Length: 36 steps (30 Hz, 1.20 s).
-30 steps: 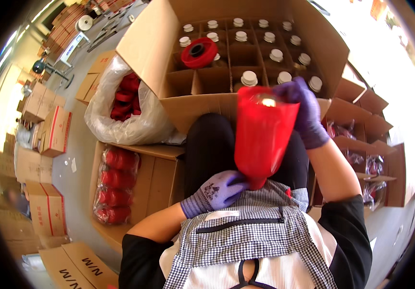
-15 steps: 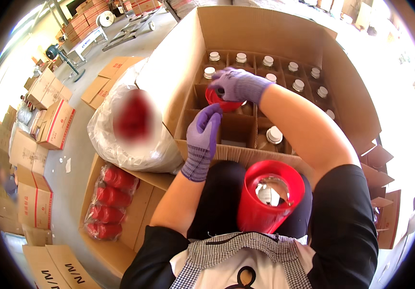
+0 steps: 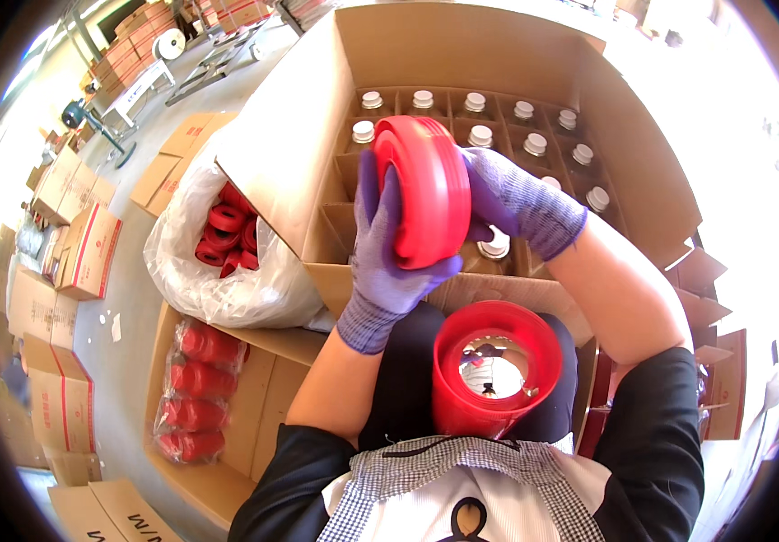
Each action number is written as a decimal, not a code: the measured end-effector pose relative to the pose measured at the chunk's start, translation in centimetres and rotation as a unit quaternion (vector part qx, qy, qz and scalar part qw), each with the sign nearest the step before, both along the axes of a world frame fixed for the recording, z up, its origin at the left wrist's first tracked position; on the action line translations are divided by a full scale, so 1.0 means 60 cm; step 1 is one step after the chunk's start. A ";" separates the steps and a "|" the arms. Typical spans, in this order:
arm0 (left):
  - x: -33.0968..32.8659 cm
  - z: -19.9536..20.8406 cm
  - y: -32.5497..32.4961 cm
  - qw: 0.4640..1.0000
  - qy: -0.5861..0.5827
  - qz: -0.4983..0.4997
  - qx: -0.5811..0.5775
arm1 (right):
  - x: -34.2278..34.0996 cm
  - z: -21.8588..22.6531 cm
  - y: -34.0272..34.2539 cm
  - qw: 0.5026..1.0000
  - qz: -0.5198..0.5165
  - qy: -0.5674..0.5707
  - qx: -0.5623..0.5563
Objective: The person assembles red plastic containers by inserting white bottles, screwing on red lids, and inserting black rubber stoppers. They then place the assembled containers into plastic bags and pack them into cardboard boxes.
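Holding a red plastic cap (image 3: pixel 425 191) between both gloved hands, the person keeps it above the big cardboard box (image 3: pixel 498 54) with dividers; the left hand (image 3: pixel 387 242) supports it from 7 o'clock with fingers wrapped around the edge, the right hand (image 3: pixel 517 200) presses from 3 o'clock, fingers closed on the other side; the cap stands on its edge, tilted, not yet on any bottle. White-capped bottles (image 3: pixel 534 143) fill the cells toward 12 and 1 o'clock; none of them seems to wear a red cap, so I judge most of the work is left. A red sleeve stack (image 3: pixel 496 366) rests on the lap at 6 o'clock; a plastic bag of red caps (image 3: pixel 227 237) lies at 9 o'clock; packed red rolls (image 3: pixel 192 388) at 8 o'clock.
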State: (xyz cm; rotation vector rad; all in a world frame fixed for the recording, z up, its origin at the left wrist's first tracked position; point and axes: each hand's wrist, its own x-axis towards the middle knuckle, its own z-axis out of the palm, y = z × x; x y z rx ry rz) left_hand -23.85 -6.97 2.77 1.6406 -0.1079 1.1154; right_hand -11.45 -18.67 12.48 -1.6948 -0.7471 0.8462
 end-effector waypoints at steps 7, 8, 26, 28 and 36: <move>-0.048 0.018 -0.041 0.914 0.072 -0.303 -0.261 | -0.052 0.000 -0.080 0.724 0.040 -0.673 0.146; -0.047 0.017 -0.043 0.953 0.069 -0.239 -0.171 | -0.061 0.004 -0.081 0.770 -0.002 -0.622 0.142; -0.051 0.051 -0.090 0.925 0.032 -0.277 -0.260 | -0.070 -0.033 -0.137 0.736 -0.084 -0.653 0.157; -0.050 0.048 -0.089 0.933 0.075 -0.267 -0.231 | -0.074 -0.039 -0.141 0.756 -0.103 -0.634 0.125; -0.060 0.057 -0.098 0.904 0.060 -0.301 -0.298 | -0.079 -0.044 -0.153 0.754 -0.124 -0.626 0.154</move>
